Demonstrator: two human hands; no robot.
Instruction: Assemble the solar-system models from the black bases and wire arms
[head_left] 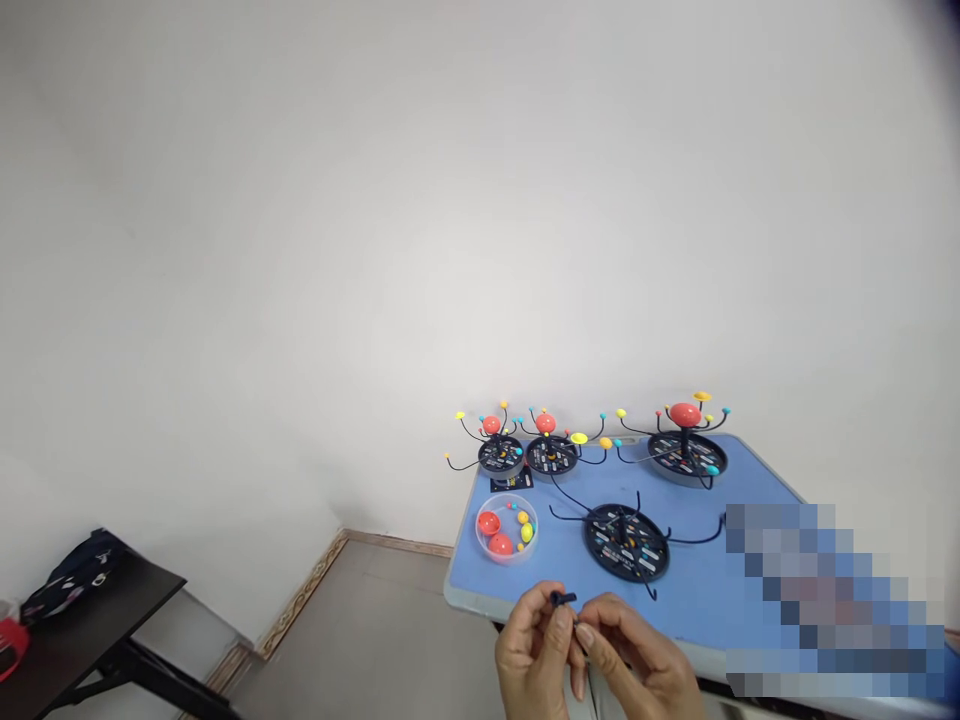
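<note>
Just in front of the table's near edge, my left hand (536,655) is closed with thumb and fingers around a small black plastic piece (562,598) that has a short tube-like end. My right hand (637,665) pinches at the lower end of this piece, where the fingertips hide part of it. Beyond my hands lies a round black base (627,542) with several bare curved black arms and printed planets. To its left stands a clear round tub (478,538) with red half-spheres (500,544) and small coloured balls.
Three solar system models, one at the right (685,448), one in the middle (551,455) and one at the left (500,455), stand along the back of the blue table (555,560). A black table (112,605) with a dark bag (75,580) is far left. Pixelated blocks cover the right corner.
</note>
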